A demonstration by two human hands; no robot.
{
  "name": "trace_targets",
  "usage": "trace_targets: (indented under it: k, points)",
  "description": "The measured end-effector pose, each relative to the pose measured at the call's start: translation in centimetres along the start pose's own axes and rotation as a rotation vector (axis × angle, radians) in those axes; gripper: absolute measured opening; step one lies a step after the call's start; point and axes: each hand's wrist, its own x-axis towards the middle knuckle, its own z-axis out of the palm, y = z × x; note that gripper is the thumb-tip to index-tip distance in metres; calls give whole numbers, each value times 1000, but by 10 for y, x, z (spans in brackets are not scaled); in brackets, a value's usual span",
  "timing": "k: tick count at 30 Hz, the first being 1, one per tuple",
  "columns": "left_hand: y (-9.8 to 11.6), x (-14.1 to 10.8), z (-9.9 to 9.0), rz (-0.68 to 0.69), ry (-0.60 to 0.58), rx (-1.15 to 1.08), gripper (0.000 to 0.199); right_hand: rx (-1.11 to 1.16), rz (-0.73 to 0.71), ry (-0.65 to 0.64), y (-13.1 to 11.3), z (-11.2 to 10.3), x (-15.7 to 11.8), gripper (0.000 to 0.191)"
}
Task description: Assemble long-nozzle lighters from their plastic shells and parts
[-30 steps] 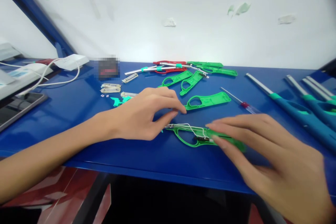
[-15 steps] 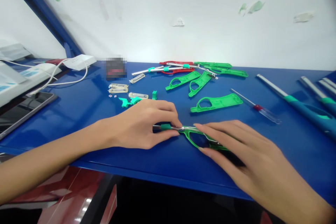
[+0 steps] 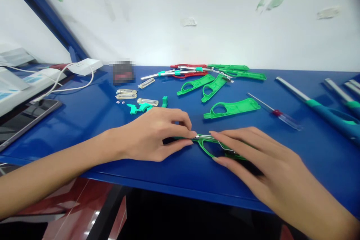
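Green casing (image 3: 204,150), lying crosswise near the front edge of the blue table (image 3: 168,174), its curved loop on the near side. A shiny metal piece (image 3: 197,137) sits at its narrow left end; a bent pale wire (image 3: 225,147) shows farther right, where the casing is largely hidden.

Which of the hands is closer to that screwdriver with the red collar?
Right. The right hand is just on the near side of the screwdriver; the left hand is well off to its left.

Bare left grip (image 3: 159,134), slender bare forearm (image 3: 64,172), bare right grip (image 3: 271,161), slim tapered fingers (image 3: 239,142)
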Motion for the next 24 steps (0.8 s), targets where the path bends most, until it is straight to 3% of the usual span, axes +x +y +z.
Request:
trace_targets:
  k: [16, 24]
  points:
    - [4, 0, 0, 117, -46, 246, 19, 3, 9, -1, -1, 1, 0, 39]
    - [5, 1, 2, 122, -20, 271, 19, 25, -40, 39, -2, 0, 3, 29]
